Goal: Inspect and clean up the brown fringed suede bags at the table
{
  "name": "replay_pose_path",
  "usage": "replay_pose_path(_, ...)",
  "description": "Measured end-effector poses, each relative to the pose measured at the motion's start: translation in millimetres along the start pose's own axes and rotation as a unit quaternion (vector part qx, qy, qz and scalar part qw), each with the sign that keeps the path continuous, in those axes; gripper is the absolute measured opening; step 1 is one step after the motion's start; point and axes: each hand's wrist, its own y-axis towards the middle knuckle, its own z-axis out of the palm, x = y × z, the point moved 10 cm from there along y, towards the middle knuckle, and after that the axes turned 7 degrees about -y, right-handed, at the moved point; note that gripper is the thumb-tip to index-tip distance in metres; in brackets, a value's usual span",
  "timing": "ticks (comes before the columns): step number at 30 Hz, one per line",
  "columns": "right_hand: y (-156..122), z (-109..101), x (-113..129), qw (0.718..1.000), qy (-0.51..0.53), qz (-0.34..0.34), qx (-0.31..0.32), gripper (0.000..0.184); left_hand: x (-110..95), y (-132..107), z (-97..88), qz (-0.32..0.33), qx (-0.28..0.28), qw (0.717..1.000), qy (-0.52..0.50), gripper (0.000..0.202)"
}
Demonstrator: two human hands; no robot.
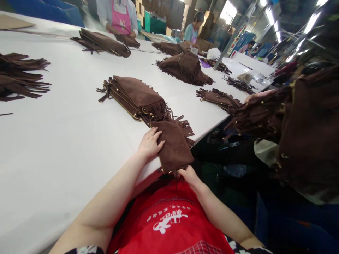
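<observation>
A brown suede fringed bag (173, 144) lies at the near edge of the white table (66, 134), partly over the edge. My left hand (149, 143) rests on its left side with fingers stretched flat on the suede. My right hand (188, 174) pinches the bag's lower edge below the table rim, fingers closed on it. Just behind the bag lies a stack of the same brown fringed bags (135, 97).
More piles of brown fringed bags lie at the far left (21, 76), the back (104, 42), the middle (185, 67) and the right edge (218, 98). A heap of bags (299, 116) fills the right. Two other people stand at the far side (119, 17).
</observation>
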Motion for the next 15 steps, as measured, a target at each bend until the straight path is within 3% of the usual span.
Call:
replay_pose_path(4,-3.4,-29.0,-30.6,0.988,-0.148,0.044,-0.028,0.016,-0.8,-0.3,-0.5,-0.004,0.0,1.0,-0.006,0.057)
replay_pose_path(9,-10.5,-85.0,-57.6,0.973,-0.196,0.086,-0.085,0.014,-0.3,0.0,1.3,-0.001,0.003,1.0,-0.013,0.056)
replay_pose_path(13,-12.3,-126.7,-57.5,0.963,-0.208,0.095,-0.143,0.013,1.6,0.5,2.1,-0.004,0.003,1.0,-0.011,0.056)
replay_pose_path(15,-11.8,-129.2,-43.4,0.969,-0.184,0.065,-0.152,0.022,1.7,0.8,3.2,-0.002,0.007,1.0,-0.008,0.056)
